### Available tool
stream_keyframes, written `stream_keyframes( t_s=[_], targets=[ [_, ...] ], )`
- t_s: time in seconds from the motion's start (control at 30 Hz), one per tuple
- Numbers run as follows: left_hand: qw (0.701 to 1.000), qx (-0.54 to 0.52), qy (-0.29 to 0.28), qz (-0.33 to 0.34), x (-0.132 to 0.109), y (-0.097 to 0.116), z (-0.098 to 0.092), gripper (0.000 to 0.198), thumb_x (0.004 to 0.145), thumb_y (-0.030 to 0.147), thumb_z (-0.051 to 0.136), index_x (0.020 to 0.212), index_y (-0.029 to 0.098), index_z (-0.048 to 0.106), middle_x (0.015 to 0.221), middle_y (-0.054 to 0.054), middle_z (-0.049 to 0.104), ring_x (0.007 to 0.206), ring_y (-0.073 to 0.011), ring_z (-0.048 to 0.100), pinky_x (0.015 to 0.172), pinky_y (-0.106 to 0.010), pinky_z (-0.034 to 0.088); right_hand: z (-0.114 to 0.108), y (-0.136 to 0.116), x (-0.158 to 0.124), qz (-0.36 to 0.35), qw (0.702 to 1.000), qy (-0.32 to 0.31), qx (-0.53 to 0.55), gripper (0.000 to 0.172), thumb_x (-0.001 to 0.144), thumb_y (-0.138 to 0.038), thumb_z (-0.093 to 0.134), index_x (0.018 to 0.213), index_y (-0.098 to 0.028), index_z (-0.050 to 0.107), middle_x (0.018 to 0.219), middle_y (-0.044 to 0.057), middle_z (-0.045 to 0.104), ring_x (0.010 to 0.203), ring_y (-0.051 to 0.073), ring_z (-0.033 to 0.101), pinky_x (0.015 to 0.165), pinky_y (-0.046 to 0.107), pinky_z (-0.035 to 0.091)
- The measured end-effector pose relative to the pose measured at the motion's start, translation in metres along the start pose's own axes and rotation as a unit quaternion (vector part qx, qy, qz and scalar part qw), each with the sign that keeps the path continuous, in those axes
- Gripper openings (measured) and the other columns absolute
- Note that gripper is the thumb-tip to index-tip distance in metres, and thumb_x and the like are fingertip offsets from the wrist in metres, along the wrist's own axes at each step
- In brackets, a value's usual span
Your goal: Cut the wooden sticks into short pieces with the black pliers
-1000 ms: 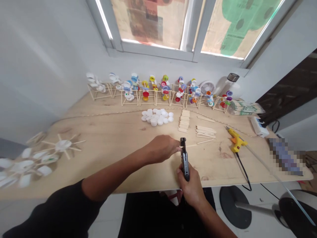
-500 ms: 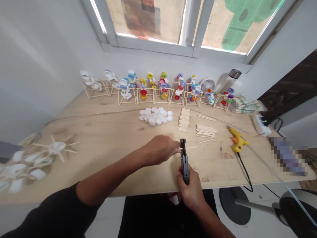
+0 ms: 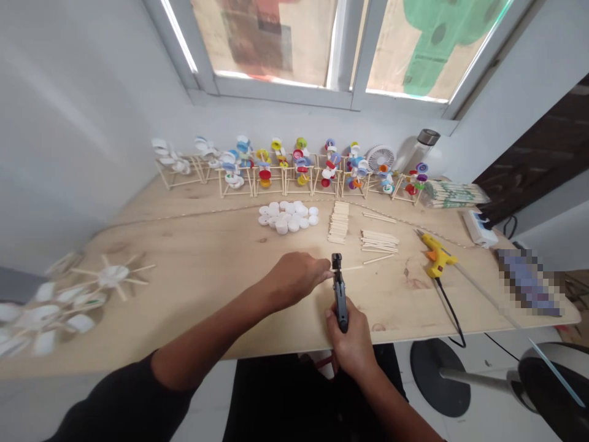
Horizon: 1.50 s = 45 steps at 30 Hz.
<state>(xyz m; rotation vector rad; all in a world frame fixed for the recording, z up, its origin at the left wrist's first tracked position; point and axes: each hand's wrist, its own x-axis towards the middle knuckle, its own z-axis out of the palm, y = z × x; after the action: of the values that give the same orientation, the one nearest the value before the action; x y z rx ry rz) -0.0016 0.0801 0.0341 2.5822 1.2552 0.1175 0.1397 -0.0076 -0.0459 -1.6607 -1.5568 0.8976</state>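
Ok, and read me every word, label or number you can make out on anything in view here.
No word, brand or number can be read for certain.
Packaged bundle of wooden sticks: green print, too small to read.
Yellow glue gun: small dark marks, too small to read.
Paper covering the window: faint print, too blurred to read.
Pixelated object at the table's right edge: blurred out, unreadable.

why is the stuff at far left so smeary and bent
Head view: the white bottle-cap wheel at far left is smeared and stretched, likely wide-lens distortion, while the centre stays sharper; head view: the window glares, and a pixelated patch hides something at right.
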Motion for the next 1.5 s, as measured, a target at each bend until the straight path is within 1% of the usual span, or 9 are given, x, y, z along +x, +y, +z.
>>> stream_keyframes(
  t_s=[0.13, 0.23, 0.47, 0.57, 0.63, 0.83, 0.93, 1.13, 1.5],
  targets=[
    [0.994, -0.095, 0.046, -0.034, -0.015, 0.004, 0.006, 0.033, 0.087, 0.035, 0.034, 0.070, 0.016, 0.055, 0.057, 0.000, 0.057, 0.052, -0.0113, 0.053, 0.053, -0.020, 0.035, -0.003, 0.001, -0.003, -0.002, 1.000, -0.002, 0.023, 0.012, 0.074, -0.030, 0.049, 0.069, -0.019, 0.049, 0.053, -0.005, 0.045, 0.050, 0.012, 0.043, 0.049, 0.022, 0.032],
    [0.966, -0.234, 0.096, -0.061, -0.024, 0.002, 0.014, 0.036, 0.088, 0.037, 0.032, 0.070, 0.016, 0.055, 0.058, 0.000, 0.058, 0.051, -0.0091, 0.052, 0.055, -0.019, 0.038, -0.005, 0.002, -0.005, 0.009, 0.998, -0.010, 0.058, 0.012, 0.075, -0.030, 0.048, 0.070, -0.019, 0.049, 0.053, -0.006, 0.043, 0.048, 0.011, 0.042, 0.047, 0.022, 0.032],
    [0.798, -0.584, 0.088, -0.120, -0.023, 0.006, 0.028, 0.030, 0.082, 0.040, 0.042, 0.090, 0.012, 0.049, 0.078, -0.006, 0.061, 0.050, -0.0077, 0.051, 0.042, -0.018, 0.035, -0.004, 0.004, -0.006, 0.015, 0.997, -0.023, 0.078, 0.009, 0.074, -0.027, 0.048, 0.072, -0.018, 0.049, 0.052, -0.006, 0.043, 0.045, 0.010, 0.041, 0.045, 0.021, 0.030],
    [0.768, -0.628, 0.064, -0.107, -0.021, 0.011, 0.029, 0.028, 0.081, 0.039, 0.045, 0.087, 0.013, 0.048, 0.081, -0.005, 0.058, 0.045, -0.0039, 0.042, 0.039, -0.017, 0.030, -0.004, 0.004, -0.005, 0.016, 0.996, -0.028, 0.087, 0.009, 0.074, -0.027, 0.048, 0.072, -0.018, 0.048, 0.052, -0.006, 0.043, 0.045, 0.010, 0.041, 0.044, 0.020, 0.030],
    [0.788, -0.603, 0.081, -0.096, -0.020, 0.014, 0.030, 0.024, 0.080, 0.037, 0.046, 0.084, 0.013, 0.048, 0.076, -0.001, 0.055, 0.044, -0.0030, 0.038, 0.040, -0.017, 0.029, -0.004, 0.003, -0.006, 0.013, 0.996, -0.030, 0.086, 0.009, 0.074, -0.027, 0.048, 0.071, -0.019, 0.048, 0.052, -0.006, 0.043, 0.045, 0.010, 0.042, 0.044, 0.020, 0.031],
    [0.931, -0.296, 0.203, -0.060, -0.018, 0.020, 0.037, 0.011, 0.082, 0.025, 0.044, 0.080, 0.016, 0.051, 0.065, 0.003, 0.051, 0.058, -0.0084, 0.046, 0.055, -0.020, 0.036, -0.004, 0.003, -0.006, 0.014, 0.996, -0.031, 0.083, 0.008, 0.074, -0.026, 0.048, 0.071, -0.019, 0.048, 0.053, -0.006, 0.044, 0.046, 0.010, 0.043, 0.045, 0.020, 0.032],
    [0.957, -0.126, 0.261, -0.016, -0.019, 0.021, 0.043, 0.015, 0.085, 0.022, 0.039, 0.083, 0.017, 0.053, 0.071, 0.000, 0.056, 0.063, -0.0108, 0.050, 0.057, -0.022, 0.037, -0.004, 0.003, -0.006, 0.023, 0.995, -0.034, 0.091, 0.008, 0.074, -0.026, 0.048, 0.074, -0.019, 0.049, 0.053, -0.006, 0.045, 0.046, 0.010, 0.044, 0.045, 0.020, 0.033],
    [0.929, 0.140, 0.328, 0.096, -0.017, 0.015, 0.049, 0.018, 0.086, 0.013, 0.037, 0.082, 0.014, 0.055, 0.066, -0.002, 0.054, 0.057, -0.0118, 0.048, 0.051, -0.023, 0.035, -0.005, 0.003, -0.007, 0.026, 0.994, -0.038, 0.096, 0.008, 0.075, -0.025, 0.047, 0.078, -0.019, 0.050, 0.054, -0.005, 0.047, 0.047, 0.011, 0.046, 0.046, 0.021, 0.034],
    [0.888, 0.204, 0.355, 0.210, -0.011, -0.003, 0.045, 0.012, 0.084, 0.012, 0.042, 0.088, 0.009, 0.053, 0.065, -0.002, 0.054, 0.057, -0.0115, 0.047, 0.053, -0.025, 0.037, -0.005, -0.004, -0.009, 0.024, 0.998, -0.025, 0.056, 0.008, 0.075, -0.025, 0.047, 0.079, -0.019, 0.050, 0.056, -0.005, 0.048, 0.049, 0.012, 0.047, 0.049, 0.022, 0.035]
  ],
)
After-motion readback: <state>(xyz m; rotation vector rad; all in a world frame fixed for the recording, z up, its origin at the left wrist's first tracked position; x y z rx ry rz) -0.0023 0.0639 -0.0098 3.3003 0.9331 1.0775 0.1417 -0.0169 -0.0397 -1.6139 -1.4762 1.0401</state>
